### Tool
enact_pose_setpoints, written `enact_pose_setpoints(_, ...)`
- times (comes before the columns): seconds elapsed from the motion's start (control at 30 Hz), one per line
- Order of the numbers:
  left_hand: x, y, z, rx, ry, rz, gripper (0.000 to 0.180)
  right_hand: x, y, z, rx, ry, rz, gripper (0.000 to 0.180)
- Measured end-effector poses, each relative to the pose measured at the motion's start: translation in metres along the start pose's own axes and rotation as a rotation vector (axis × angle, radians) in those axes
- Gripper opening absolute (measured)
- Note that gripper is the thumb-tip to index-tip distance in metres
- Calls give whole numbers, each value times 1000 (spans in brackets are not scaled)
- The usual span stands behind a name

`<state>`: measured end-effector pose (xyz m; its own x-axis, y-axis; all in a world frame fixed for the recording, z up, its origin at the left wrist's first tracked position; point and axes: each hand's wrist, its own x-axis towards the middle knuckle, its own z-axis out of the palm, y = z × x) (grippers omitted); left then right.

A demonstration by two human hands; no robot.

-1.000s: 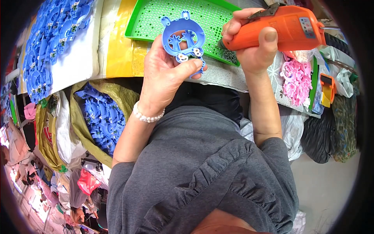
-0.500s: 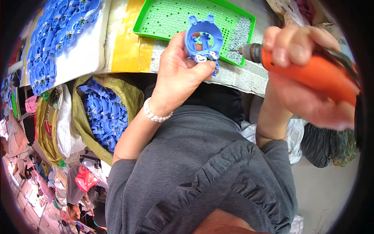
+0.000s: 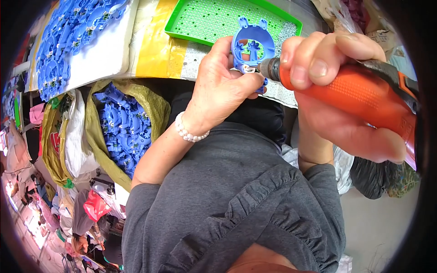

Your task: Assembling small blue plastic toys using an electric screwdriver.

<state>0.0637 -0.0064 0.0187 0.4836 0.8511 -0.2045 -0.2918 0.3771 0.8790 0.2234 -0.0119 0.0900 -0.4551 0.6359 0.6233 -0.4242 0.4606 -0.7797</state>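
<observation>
A blue plastic casing (image 3: 268,45), round with two ear-like tabs and a wide hole, is gripped at its lower edge between the thumb and fingers of my left hand (image 3: 223,86). Wrapped in my right hand (image 3: 337,68) is an orange electric screwdriver (image 3: 359,98) with a dark chuck. The chuck's tip is at the small white part (image 3: 248,69) on the casing, near my left thumb; whether it touches is hard to see. Behind the casing a green perforated tray (image 3: 207,22) holds small silver screws (image 3: 287,31) at its right end.
Many similar blue pieces (image 3: 50,68) lie on a white board (image 3: 102,61) at the left of the table. Below, an olive woven sack (image 3: 157,98) is full of more blue pieces (image 3: 123,125). Black bags (image 3: 368,177) sit on the floor at right.
The screwdriver in my right hand has moved left, from beside the screws to the casing. My left hand and the casing appear slightly farther right and lower.
</observation>
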Motion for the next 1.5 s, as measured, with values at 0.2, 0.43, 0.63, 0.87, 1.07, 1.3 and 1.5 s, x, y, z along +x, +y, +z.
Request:
enact_pose_setpoints(0.2, -4, 1, 2, 0, 14, 0, 35, -6, 7, 1, 6, 14, -34, 104)
enact_pose_setpoints(0.43, -8, -1, 6, -16, 42, 42, 33, -3, 7, 3, -120, -61, -76, 98)
enact_pose_setpoints(0.63, -11, 5, 11, -76, 37, 76, 34, -10, 7, 5, -110, 22, -130, 100)
enact_pose_setpoints(0.87, -5, 9, -7, 4, 3, 70, 42, -10, -11, 7, -79, 89, -95, 106)
enact_pose_setpoints(1.07, -15, 4, -49, 27, 95, 171, 49, -42, 10, -9, 98, 542, 0, 95)
enact_pose_setpoints(1.3, -65, 18, -145, 241, 478, 274, 58, -64, 15, -34, -49, 680, 36, 94)
enact_pose_setpoints(1.5, -112, -1, -232, 876, 898, 203, 96, -51, 32, -25, -79, 647, 44, 84)
